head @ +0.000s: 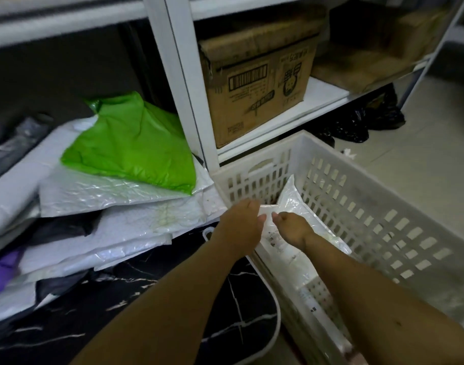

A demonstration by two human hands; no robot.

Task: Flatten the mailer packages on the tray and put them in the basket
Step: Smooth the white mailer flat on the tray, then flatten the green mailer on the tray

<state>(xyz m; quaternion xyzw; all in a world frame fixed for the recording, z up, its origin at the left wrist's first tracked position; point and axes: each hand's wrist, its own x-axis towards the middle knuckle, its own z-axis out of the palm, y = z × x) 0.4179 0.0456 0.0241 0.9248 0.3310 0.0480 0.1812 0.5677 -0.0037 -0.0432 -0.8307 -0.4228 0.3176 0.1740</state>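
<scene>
White plastic is pinched in both your hands, left hand (240, 222) and right hand (291, 227) gripping the mailer (291, 204) edge-on so it slips down inside the basket (383, 206) wall, while the unflattened pile (125, 164) waits left of them on the tray (173, 306).
</scene>
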